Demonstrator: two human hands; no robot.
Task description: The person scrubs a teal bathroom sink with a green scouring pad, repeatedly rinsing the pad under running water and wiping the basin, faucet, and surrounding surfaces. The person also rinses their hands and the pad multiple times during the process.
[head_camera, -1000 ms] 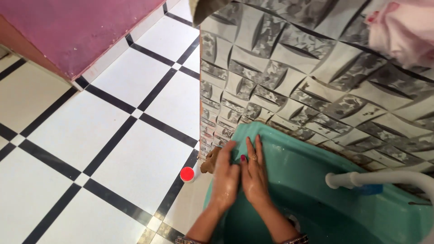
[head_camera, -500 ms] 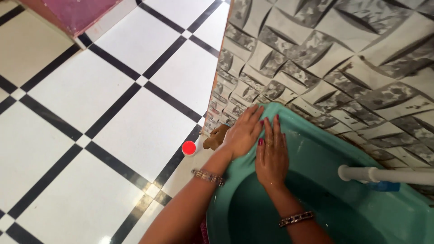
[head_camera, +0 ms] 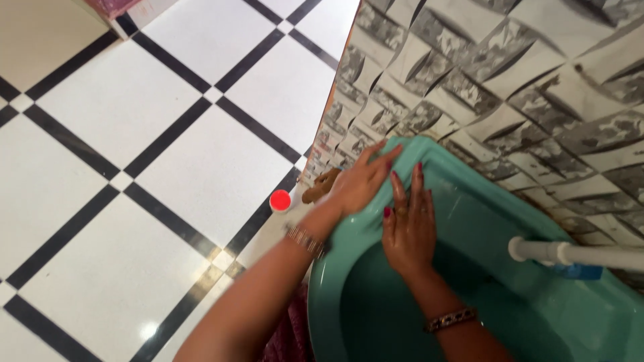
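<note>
A floor of large white tiles (head_camera: 121, 100) crossed by black bands fills the left of the view, and a wall of grey-and-white patterned relief tiles (head_camera: 510, 87) rises on the right. Against that wall stands a teal-green basin (head_camera: 469, 221), seen from above, with a white pipe (head_camera: 577, 253) reaching in from the right edge over its hollow and a small blue part just under the pipe. The person's left hand (head_camera: 359, 184) lies flat on the basin's far left rim, fingers stretched and close together, palm down, gripping nothing; a bracelet (head_camera: 305, 240) sits on that wrist. The right hand (head_camera: 408, 224) rests just beside it, palm down on the inner slope of the basin, fingers straight and pointing toward the wall, also closed on nothing; the nails are painted dark red, one finger wears a ring, and a beaded bracelet (head_camera: 451, 319) circles the wrist. On the floor near the basin's left side lies a small round red cap (head_camera: 280, 200), and a brown lump (head_camera: 320, 186) sits between it and the left hand, at the foot of the wall.
</note>
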